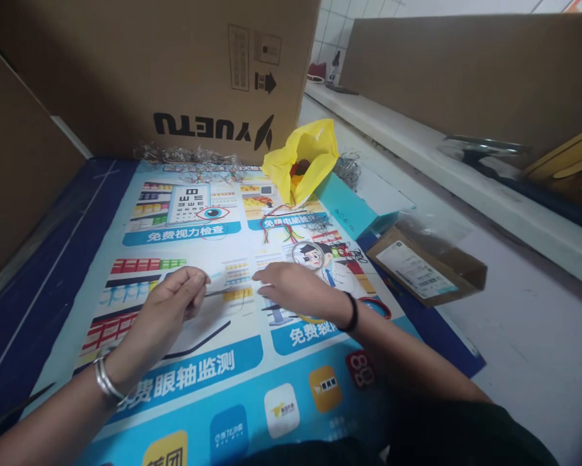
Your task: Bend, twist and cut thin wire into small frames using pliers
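Note:
Left of the mat's middle, my left hand (pixel 181 294) is closed in a pinch, a silver bracelet at its wrist. From its fingertips a thin dark strand (pixel 220 292) runs towards the right; whether it is wire or cord I cannot tell. My right hand (pixel 288 285), with a black band at the wrist, hovers just past the strand's visible end, fingers loosely stretched and a little apart. Both hands are above a printed poster sheet (pixel 213 262). Behind the right hand lie short multicoloured cords (pixel 292 234). A red ring (pixel 379 307) rests beside my right forearm.
A yellow bag (pixel 283 169) with red and yellow contents stands open beside a teal box (pixel 351 210). Tangled silvery wire (pixel 188 155) lines a large cardboard box (pixel 198 71). On the right are a small brown carton (pixel 417 265) and a white ledge (pixel 417 142).

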A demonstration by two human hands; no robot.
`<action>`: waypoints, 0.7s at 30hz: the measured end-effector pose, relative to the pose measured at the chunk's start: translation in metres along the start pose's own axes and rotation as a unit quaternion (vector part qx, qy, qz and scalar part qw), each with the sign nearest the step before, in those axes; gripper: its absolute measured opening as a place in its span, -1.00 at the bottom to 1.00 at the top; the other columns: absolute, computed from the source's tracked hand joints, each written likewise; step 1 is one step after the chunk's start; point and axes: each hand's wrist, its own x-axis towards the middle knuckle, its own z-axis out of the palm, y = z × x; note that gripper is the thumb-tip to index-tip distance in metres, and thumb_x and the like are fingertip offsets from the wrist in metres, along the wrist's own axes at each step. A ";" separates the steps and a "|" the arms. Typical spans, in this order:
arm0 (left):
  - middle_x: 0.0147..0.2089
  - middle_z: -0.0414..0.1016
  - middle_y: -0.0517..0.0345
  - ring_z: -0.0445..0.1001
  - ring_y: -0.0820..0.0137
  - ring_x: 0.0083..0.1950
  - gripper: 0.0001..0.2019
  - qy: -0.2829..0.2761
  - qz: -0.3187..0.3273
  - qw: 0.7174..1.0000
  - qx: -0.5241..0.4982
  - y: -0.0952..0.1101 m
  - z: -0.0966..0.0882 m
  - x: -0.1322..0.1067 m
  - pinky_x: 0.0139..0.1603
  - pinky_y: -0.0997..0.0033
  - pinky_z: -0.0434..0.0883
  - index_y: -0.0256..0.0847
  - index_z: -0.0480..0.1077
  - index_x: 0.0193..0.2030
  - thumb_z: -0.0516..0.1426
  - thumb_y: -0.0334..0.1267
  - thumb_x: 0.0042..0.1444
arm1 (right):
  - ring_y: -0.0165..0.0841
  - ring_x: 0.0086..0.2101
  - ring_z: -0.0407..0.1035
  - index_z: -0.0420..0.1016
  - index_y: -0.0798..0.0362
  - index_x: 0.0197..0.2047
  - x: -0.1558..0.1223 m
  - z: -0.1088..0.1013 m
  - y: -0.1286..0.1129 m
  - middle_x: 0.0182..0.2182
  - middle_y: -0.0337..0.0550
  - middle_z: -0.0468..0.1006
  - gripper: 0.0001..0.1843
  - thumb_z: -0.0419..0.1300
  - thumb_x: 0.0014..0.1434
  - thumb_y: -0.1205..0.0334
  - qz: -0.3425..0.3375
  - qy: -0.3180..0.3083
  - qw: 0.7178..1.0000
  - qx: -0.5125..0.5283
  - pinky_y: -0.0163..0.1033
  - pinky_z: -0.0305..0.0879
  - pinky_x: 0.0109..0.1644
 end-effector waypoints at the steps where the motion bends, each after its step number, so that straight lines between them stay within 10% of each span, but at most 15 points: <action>1: -0.55 0.12 0.32 0.01 0.56 -0.56 -0.75 0.008 0.013 1.000 0.001 0.003 0.002 0.004 -0.58 0.58 0.00 -0.20 0.27 -0.38 0.08 -0.06 0.18 | -0.24 -0.18 0.36 0.47 0.11 -0.11 -0.010 -0.006 0.008 -0.22 -0.01 0.52 -0.77 0.07 0.22 0.27 0.007 -0.016 0.999 -0.035 -0.16 0.22 -0.11; 8: -0.54 0.14 0.32 0.08 0.52 -0.51 -0.77 0.000 0.065 0.994 0.090 -0.003 0.012 0.020 -0.50 0.55 0.08 -0.20 0.28 -0.38 0.05 -0.10 0.19 | -0.08 -0.02 0.20 0.35 0.13 0.06 -0.068 0.000 0.030 -0.09 0.10 0.40 -0.47 0.27 0.02 0.17 0.015 -0.046 0.991 -0.122 0.00 0.20 -0.01; 21: -0.51 0.13 0.31 0.07 0.53 -0.48 -0.75 -0.068 0.053 0.992 0.087 -0.013 0.002 0.020 -0.45 0.52 0.07 -0.22 0.26 -0.36 -0.01 -0.09 0.23 | -0.15 -0.23 0.18 0.36 0.18 -0.18 -0.055 0.031 0.009 -0.26 0.06 0.34 -0.73 0.07 -0.01 0.37 0.016 -0.028 0.982 -0.188 -0.08 0.19 -0.18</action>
